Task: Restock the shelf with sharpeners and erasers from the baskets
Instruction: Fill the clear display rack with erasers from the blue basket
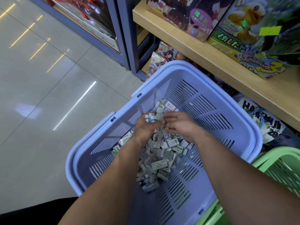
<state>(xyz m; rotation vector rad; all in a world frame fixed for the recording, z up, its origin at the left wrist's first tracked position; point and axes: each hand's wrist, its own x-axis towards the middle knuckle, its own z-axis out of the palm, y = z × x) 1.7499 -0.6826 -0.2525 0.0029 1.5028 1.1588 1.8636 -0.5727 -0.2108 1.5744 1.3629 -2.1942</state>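
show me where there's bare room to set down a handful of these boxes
Free: the front strip of the wooden shelf, before the game boxes, and the tiled floor left of the blue basket. Crowded: the basket's middle, heaped with small boxes.

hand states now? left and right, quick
Left hand: closed, holding several small boxes over the blue basket.
Right hand: fingers reach toward the left hand; cannot tell if it holds anything.
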